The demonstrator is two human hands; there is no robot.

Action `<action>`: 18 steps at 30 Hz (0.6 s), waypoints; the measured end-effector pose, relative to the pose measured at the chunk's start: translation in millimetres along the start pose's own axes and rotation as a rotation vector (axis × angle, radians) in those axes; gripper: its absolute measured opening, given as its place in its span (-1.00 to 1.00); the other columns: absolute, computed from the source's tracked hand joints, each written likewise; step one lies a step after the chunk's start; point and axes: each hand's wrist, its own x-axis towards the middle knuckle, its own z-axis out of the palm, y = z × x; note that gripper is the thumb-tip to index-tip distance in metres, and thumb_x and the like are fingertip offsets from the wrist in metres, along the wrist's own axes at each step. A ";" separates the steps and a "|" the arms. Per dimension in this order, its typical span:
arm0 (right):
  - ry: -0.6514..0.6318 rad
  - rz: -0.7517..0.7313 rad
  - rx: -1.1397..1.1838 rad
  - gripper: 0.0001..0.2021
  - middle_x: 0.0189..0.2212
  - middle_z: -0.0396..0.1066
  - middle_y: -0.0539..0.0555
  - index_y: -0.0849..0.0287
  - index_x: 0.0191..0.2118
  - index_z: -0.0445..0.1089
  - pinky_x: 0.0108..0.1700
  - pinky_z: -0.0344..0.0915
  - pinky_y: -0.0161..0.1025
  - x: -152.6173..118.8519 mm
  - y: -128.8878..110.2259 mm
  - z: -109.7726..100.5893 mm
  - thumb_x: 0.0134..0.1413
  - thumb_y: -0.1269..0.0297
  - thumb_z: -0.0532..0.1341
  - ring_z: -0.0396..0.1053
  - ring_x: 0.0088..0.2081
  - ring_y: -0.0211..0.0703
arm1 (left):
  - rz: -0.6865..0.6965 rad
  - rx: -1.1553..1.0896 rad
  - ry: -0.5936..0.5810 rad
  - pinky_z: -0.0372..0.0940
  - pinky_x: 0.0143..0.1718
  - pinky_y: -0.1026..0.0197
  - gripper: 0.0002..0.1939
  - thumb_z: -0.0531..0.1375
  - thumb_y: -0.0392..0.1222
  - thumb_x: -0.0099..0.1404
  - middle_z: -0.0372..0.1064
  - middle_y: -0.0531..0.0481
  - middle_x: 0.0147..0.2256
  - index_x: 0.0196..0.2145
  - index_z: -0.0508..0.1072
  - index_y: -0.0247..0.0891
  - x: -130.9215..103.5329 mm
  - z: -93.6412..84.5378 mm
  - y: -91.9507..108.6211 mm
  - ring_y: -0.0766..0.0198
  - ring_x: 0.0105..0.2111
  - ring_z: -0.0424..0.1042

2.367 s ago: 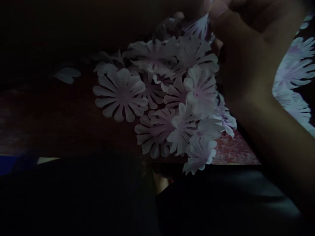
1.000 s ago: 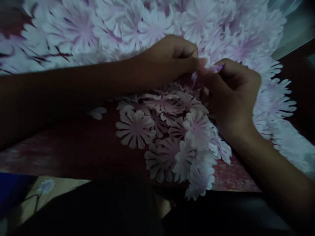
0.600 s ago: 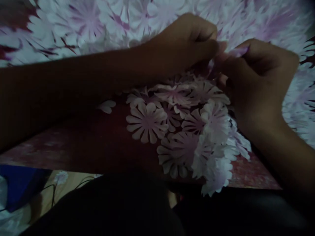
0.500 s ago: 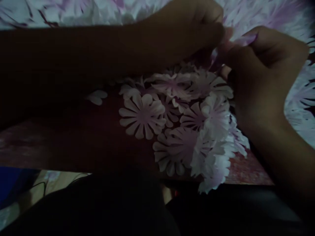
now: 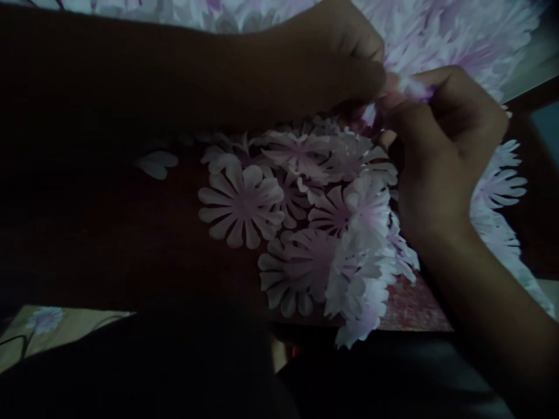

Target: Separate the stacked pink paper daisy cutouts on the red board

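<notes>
My left hand (image 5: 345, 64) reaches across from the left, its fingers curled in a pinch. Close against it is my right hand (image 5: 445, 134), also closed, thumb and fingers pressed together. Between them is a white-and-purple flower piece (image 5: 414, 88), bunched up, with most of it hidden by the fingers. Another purple-and-white bit (image 5: 369, 115) shows just under the left hand. Below both hands lies a heap of cut-out flowers (image 5: 314, 256), white with pale purple centres and rounded petals. The picture is dark, so the fingertips are hard to make out.
A large mass of purple-white flowers (image 5: 454, 35) fills the back. More flowers (image 5: 498, 186) lie right of my right wrist. The reddish table (image 5: 419, 305) ends at my lap. One loose flower (image 5: 46, 319) is on the floor at lower left.
The view has shifted, so the flower heap sits a little further left. Both hands stay together, and the flower piece between them is turned, showing more white.
</notes>
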 end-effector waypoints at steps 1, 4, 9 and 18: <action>0.000 0.002 0.011 -0.91 -0.62 0.26 -0.08 0.26 -0.45 0.32 -0.59 0.08 -0.47 0.0 0.7 -0.3 0.06 0.47 0.15 0.20 -0.63 -0.48 | -0.017 -0.009 0.011 0.04 -0.41 0.47 -0.71 0.06 -0.21 0.19 0.26 0.10 -0.58 -0.39 0.44 -0.54 1.3 0.8 0.2 0.69 -0.58 0.16; 0.014 0.005 0.036 -0.94 -0.56 0.30 -0.08 0.23 -0.36 0.34 -0.58 0.11 -0.47 0.2 1.4 -1.1 0.01 0.50 0.18 0.24 -0.60 -0.47 | -0.015 -0.021 0.020 0.05 -0.45 0.50 -0.75 0.10 -0.21 0.16 0.29 0.12 -0.58 -0.43 0.45 -0.51 4.3 2.3 0.7 0.68 -0.60 0.19; -0.008 0.006 0.118 -0.89 -0.63 0.23 -0.07 0.24 -0.44 0.28 -0.53 0.23 -0.37 0.4 -0.5 -0.9 0.05 0.54 0.11 0.24 -0.60 -0.38 | -0.011 -0.001 -0.003 0.13 -0.41 0.48 -0.72 0.05 -0.21 0.20 0.40 0.03 -0.47 -0.40 0.46 -0.50 7.5 1.1 -2.3 0.59 -0.50 0.32; -0.004 0.002 0.076 -0.77 -0.66 0.15 -0.09 0.21 -0.55 0.15 -0.56 0.18 -0.35 -0.2 -0.6 -4.6 0.07 0.43 0.16 0.14 -0.66 -0.41 | -0.001 -0.036 0.023 0.20 -0.28 0.51 -0.66 0.00 -0.21 0.23 0.22 0.16 -0.48 -0.13 0.34 -0.50 -5.5 3.3 6.1 0.78 -0.55 0.16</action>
